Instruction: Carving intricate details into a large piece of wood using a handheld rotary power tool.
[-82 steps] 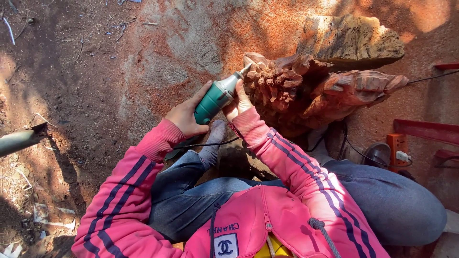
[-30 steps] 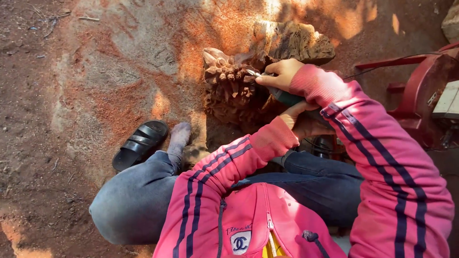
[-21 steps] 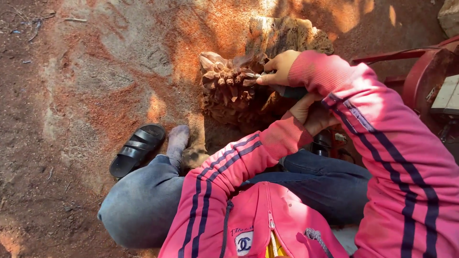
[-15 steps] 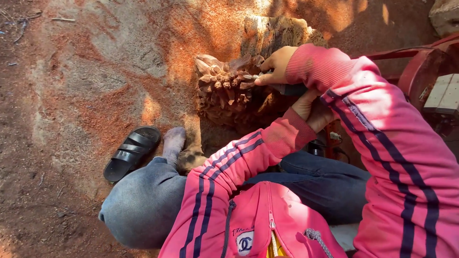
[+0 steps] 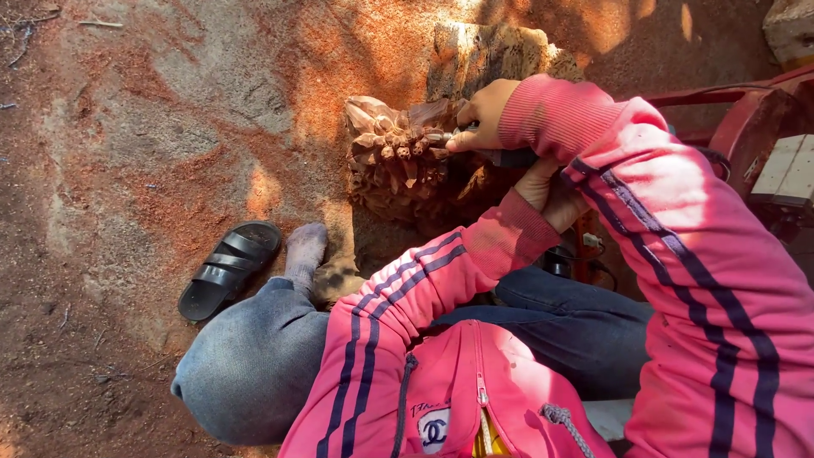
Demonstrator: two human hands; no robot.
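Note:
A reddish-brown wood carving (image 5: 398,165) with many small knobby shapes stands on the dusty ground in front of me. My right hand (image 5: 482,114) grips the front of a rotary carving tool (image 5: 500,155), its metal tip touching the carving's upper right. My left hand (image 5: 551,191) sits just below, holding the tool's dark body, partly hidden by my pink sleeve. A rough pale wood block (image 5: 487,51) rises behind the carving.
A black sandal (image 5: 229,267) lies on the ground at left, beside my socked foot (image 5: 303,250). Orange sawdust covers the ground (image 5: 170,127). A red metal frame (image 5: 746,110) stands at right, with a cable near my knee.
Since 2.7 s ago my view swung to the right and the tool moved onto the knobby carving. In the last second the hands stay put and the view drifts slightly.

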